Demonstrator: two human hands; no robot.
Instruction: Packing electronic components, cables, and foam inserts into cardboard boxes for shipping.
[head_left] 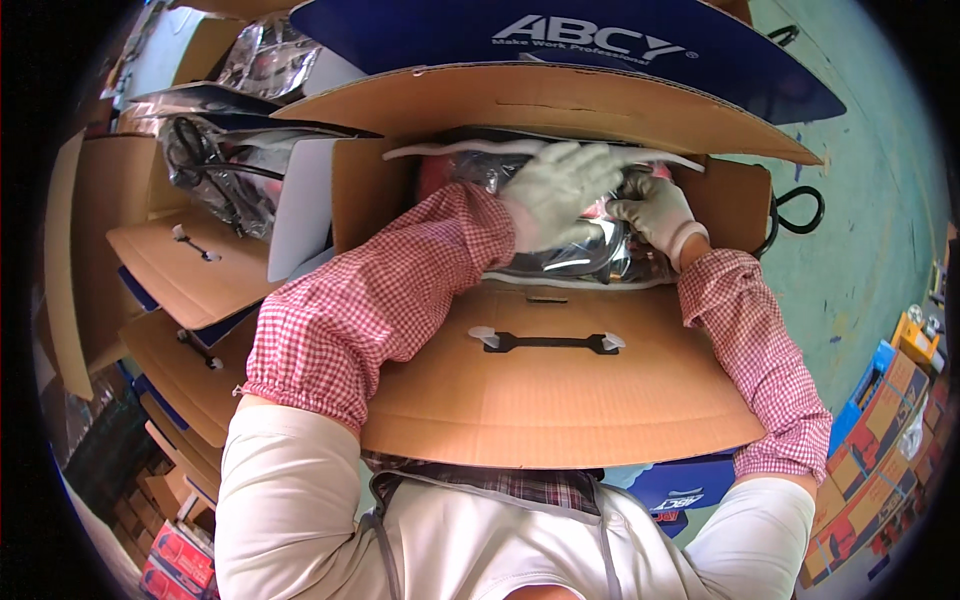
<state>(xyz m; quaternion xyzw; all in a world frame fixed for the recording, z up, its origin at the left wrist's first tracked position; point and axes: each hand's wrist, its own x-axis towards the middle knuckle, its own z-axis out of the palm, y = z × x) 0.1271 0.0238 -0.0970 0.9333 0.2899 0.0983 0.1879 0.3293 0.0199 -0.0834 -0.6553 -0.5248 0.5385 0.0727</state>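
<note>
A brown cardboard box (560, 400) stands before me with its flaps folded out. Inside lies a thing in a clear plastic bag (570, 262), with red and black parts showing through; its kind cannot be made out. White foam sheet edging (460, 148) runs along the far and near sides. My left hand (565, 195), in a pale glove, reaches over the bag with fingers stretched out, holding nothing. Beside it, my right hand (660, 212), also gloved, has its fingers curled in on the plastic at the box's right end. Its fingertips are partly hidden.
The near flap carries a black plastic handle (550, 343). A blue outer flap (620, 50) rises at the far side. On the left, another open box (200, 265) holds bagged goods. A black cable loop (800, 208) sticks out right, over green floor (850, 270). Stacked cartons (870, 460) stand lower right.
</note>
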